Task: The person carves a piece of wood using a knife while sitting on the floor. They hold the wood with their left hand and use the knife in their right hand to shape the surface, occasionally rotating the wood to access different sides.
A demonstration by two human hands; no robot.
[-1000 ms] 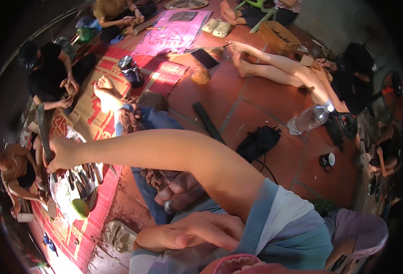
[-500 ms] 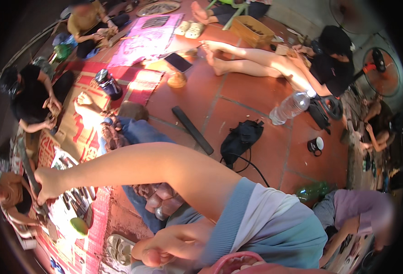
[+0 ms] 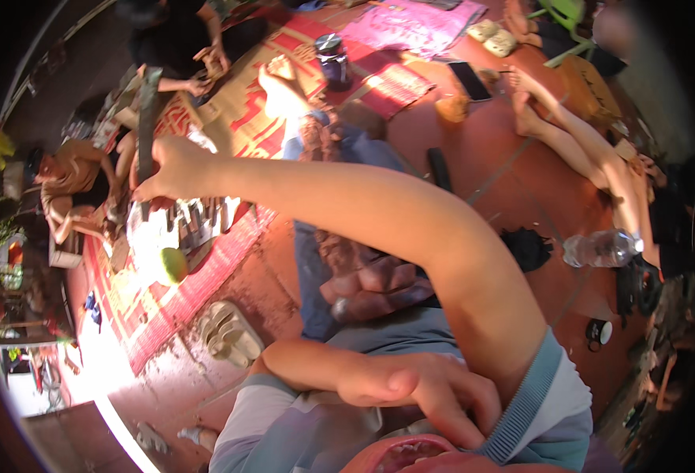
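My right arm reaches across to the left, and my right hand (image 3: 176,167) is wrapped round a long dark bar (image 3: 149,106), held upright. Below that hand lie several slim chisel-like tools (image 3: 206,217) on a bright, glaring patch of the mat, with a rounded yellow-green object (image 3: 172,266) beside them. My left hand (image 3: 434,390) rests across my body near the right sleeve, its fingers stretched and holding nothing. On my lap and leg sits a brown, lumpy, carved-looking piece (image 3: 375,280), partly hidden behind my right arm.
A red patterned mat (image 3: 206,307) covers the left floor; a beige sandal (image 3: 229,335) lies by it. A dark bottle (image 3: 333,63), a phone (image 3: 470,81), a clear plastic bottle (image 3: 600,248) and a mug (image 3: 598,334) are farther off. Other people sit at the left and right.
My view has swung left, so the scene sits farther right. My right hand still grips the dark bar, now standing more upright. The left hand shows more fully, fingers extended.
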